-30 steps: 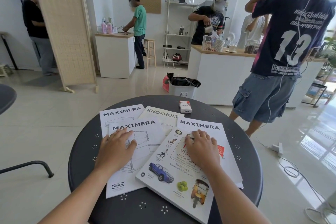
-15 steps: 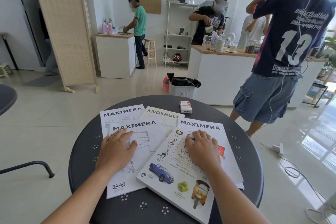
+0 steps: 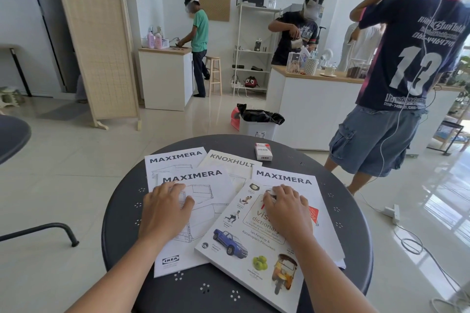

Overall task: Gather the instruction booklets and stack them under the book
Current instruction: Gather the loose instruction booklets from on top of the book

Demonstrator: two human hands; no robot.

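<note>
Several white instruction booklets are fanned out on a round dark table. A MAXIMERA booklet lies front left, with my left hand flat on it, fingers together. Behind it sit another MAXIMERA booklet and a KNOXHULT booklet. A picture dictionary book lies tilted at the right, on top of a third MAXIMERA booklet. My right hand rests palm down on the book's cover.
A small red and white box stands at the table's far edge. A person in a dark numbered shirt stands close at the right. A bin sits behind the table. Cables trail on the floor at right.
</note>
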